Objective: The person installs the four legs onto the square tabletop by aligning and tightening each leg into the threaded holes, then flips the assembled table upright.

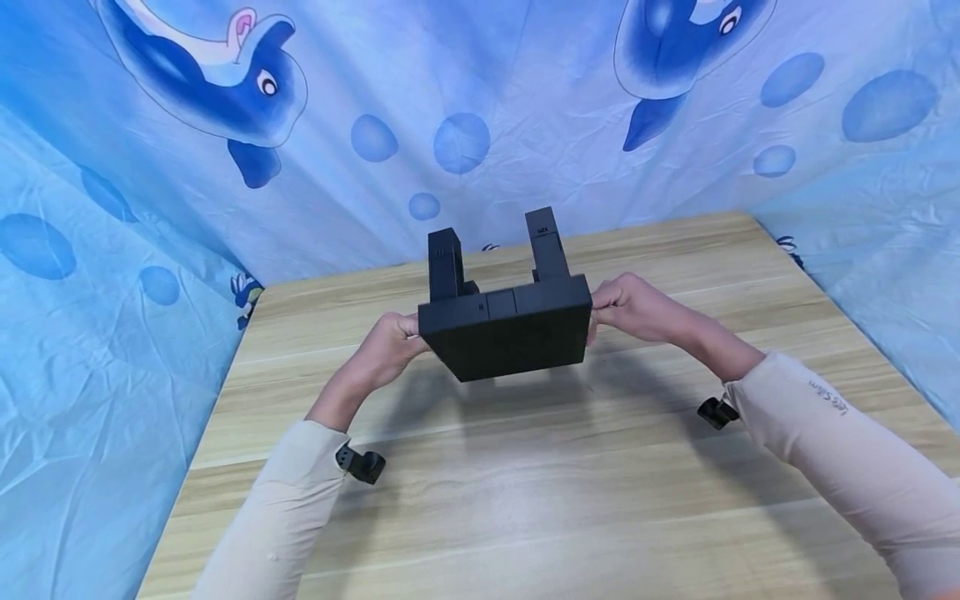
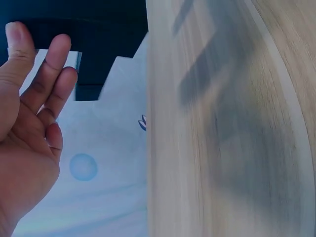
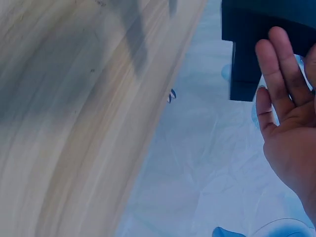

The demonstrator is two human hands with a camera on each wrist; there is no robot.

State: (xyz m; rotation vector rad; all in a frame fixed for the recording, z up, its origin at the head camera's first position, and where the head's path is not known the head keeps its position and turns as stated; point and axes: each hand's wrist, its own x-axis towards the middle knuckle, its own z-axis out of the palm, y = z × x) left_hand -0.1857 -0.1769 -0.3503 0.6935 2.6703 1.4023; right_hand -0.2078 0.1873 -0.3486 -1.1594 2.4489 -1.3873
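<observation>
A black box-shaped object (image 1: pixel 513 337) with two squared arms is held off the table between both hands. Its arms, the left arm (image 1: pixel 444 265) and the right arm (image 1: pixel 550 250), stick out toward the back wall. My left hand (image 1: pixel 386 348) pinches the object's left side by the edge. On the opposite side, my right hand (image 1: pixel 637 308) grips the edge between thumb and fingers. In the left wrist view, the thumb and fingertips of the left hand (image 2: pixel 34 113) meet the dark body (image 2: pixel 113 29). Fingertips of the right hand (image 3: pixel 291 113) lie against it in the right wrist view.
A wood-grain table (image 1: pixel 510 500) lies below, with shadows of the object and arms on it. Blue cloth (image 1: pixel 510 100) printed with dolphins and bubbles hangs behind and at both sides. Small black cameras, one left (image 1: pixel 363 465) and one right (image 1: pixel 717 412), are strapped at the wrists.
</observation>
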